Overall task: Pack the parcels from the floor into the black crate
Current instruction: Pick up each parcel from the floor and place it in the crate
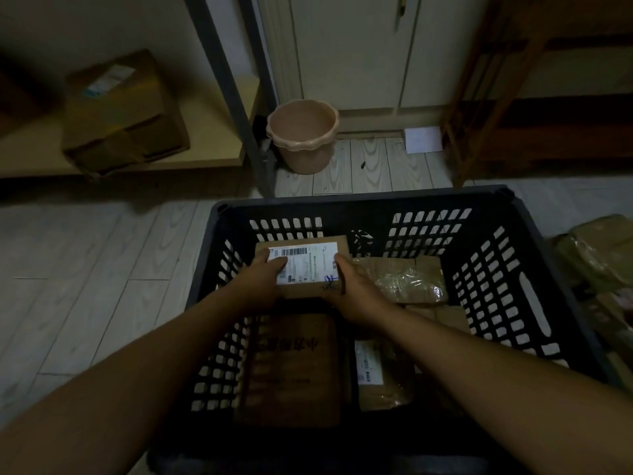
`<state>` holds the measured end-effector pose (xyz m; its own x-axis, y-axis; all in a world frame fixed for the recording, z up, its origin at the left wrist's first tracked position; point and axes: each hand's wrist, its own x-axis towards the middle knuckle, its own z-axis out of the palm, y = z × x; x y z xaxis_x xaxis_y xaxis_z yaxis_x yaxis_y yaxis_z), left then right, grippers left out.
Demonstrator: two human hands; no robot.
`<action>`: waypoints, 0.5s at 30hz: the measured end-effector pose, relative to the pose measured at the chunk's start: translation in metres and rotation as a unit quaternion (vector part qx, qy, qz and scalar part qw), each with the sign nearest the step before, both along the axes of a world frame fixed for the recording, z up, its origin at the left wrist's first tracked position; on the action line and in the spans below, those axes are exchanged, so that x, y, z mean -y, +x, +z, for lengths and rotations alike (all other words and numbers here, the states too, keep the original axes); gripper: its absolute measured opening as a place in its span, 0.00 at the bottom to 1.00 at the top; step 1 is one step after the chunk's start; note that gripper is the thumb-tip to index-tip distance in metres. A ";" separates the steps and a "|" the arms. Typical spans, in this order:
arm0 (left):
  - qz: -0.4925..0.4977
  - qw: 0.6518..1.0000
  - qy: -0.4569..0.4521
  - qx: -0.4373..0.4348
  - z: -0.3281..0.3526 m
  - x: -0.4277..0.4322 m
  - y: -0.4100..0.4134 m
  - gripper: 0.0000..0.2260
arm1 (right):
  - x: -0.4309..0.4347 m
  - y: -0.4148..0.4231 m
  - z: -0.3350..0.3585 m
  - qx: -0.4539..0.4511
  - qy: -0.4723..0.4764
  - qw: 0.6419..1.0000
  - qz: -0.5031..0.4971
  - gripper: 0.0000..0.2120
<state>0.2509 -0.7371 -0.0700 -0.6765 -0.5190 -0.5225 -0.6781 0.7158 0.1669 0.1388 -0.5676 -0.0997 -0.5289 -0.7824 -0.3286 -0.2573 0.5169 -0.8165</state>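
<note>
Reaching into the black crate [376, 197], two bare arms pass over a flat brown parcel [291, 368] and a smaller labelled one [380, 375] lying nearest the viewer. Further in, the left hand [265, 274] and right hand [352, 286] clasp opposite sides of a cardboard parcel [308, 265] bearing a white shipping label, probably to keep it level while fitting it into the far-left corner beside a tape-wrapped parcel [404, 279]. More floor parcels [596, 248] wait to the right. A pink bucket [303, 135] stands beyond.
</note>
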 end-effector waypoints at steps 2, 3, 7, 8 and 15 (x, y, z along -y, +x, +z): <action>-0.016 1.000 -0.005 0.019 -0.001 0.001 0.003 0.33 | -0.001 0.003 -0.003 -0.003 0.003 1.000 0.013 0.36; -0.028 0.999 -0.007 0.031 -0.001 0.002 0.005 0.33 | -0.003 0.005 -0.005 -0.010 0.003 1.000 0.018 0.36; -0.097 0.992 -0.045 0.064 0.004 0.006 0.005 0.35 | -0.003 0.015 -0.011 -0.054 -0.017 0.998 0.018 0.34; -0.109 0.991 -0.056 0.052 0.005 0.006 0.003 0.36 | 0.000 0.018 -0.012 -0.058 -0.028 0.998 0.016 0.34; -0.121 0.990 -0.033 0.071 0.006 0.012 -0.007 0.43 | 0.018 0.028 -0.012 -0.096 0.007 0.995 0.038 0.35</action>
<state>0.2434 -0.7487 -0.0636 -0.7074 -0.3869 -0.5915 -0.4989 0.8661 0.0301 0.1671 -0.5860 -0.1118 -0.5229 -0.8182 -0.2391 -0.4462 0.5017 -0.7411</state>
